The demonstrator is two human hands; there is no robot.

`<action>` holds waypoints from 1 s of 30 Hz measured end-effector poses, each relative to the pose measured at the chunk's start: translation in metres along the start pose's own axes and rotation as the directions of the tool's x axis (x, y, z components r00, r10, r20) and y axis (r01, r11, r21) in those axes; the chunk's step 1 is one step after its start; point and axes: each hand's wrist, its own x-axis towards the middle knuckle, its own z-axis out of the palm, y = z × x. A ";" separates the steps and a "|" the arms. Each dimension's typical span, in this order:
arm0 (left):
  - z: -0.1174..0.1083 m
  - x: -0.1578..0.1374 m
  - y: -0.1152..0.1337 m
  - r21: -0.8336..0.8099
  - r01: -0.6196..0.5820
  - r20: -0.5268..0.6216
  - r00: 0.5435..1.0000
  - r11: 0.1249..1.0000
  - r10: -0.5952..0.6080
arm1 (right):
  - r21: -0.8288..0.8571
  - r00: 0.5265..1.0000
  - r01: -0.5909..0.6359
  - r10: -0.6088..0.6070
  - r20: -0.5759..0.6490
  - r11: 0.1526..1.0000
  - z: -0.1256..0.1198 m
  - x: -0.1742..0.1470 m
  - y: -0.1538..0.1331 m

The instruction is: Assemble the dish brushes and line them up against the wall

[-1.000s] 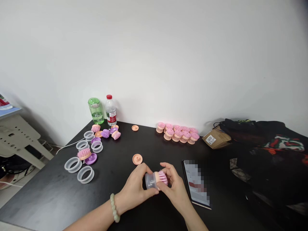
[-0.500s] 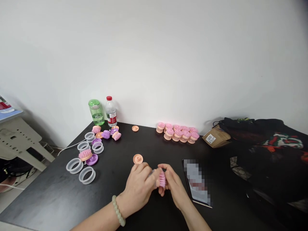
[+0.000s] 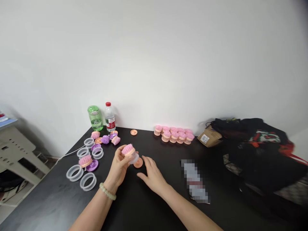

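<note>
My left hand [image 3: 119,165] grips a round brush [image 3: 128,150] with pink bristles and a peach base, tilted above the table. A translucent ring is fitted at its lower side. My right hand [image 3: 154,175] is open over the table, thumb and fingers spread, with a peach disc [image 3: 138,163] lying just off its fingertips. Another peach disc [image 3: 134,132] rests farther back near the wall. Several finished-looking pink brushes [image 3: 173,134] stand in two rows at the back right.
Left on the black table lie clear rings [image 3: 88,182], a purple disc [image 3: 92,165], a pink brush head [image 3: 85,161] and a purple one [image 3: 105,139]. A green bottle [image 3: 95,118] and a water bottle [image 3: 110,119] stand behind. Rightward are a blurred-out phone-like slab [image 3: 195,182], paper bag [image 3: 209,137] and dark cloth [image 3: 260,160].
Both hands have come apart. My left hand has carried the brush up and to the left, bristles now upward. My right hand has let go and opened beside the peach disc.
</note>
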 end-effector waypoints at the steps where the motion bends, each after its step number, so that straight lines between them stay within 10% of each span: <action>1: -0.001 0.001 0.000 -0.002 -0.001 -0.002 1.000 1.000 0.001 | -0.022 1.000 0.006 -0.006 -0.004 1.000 0.002 0.008 -0.004; 13: -0.004 0.006 -0.014 0.063 0.188 -0.061 0.981 0.980 -0.184 | 0.034 0.999 0.018 -0.017 -0.028 0.999 -0.020 -0.002 0.007; 22: 0.006 -0.009 -0.028 0.095 0.280 0.085 0.954 0.955 -0.288 | 0.428 0.953 0.090 0.048 -0.301 0.899 -0.016 -0.026 0.018; 30: 0.012 -0.016 -0.031 -0.004 0.371 0.138 0.920 0.929 -0.367 | 0.450 0.912 0.238 -0.038 -0.409 0.861 -0.023 -0.032 0.011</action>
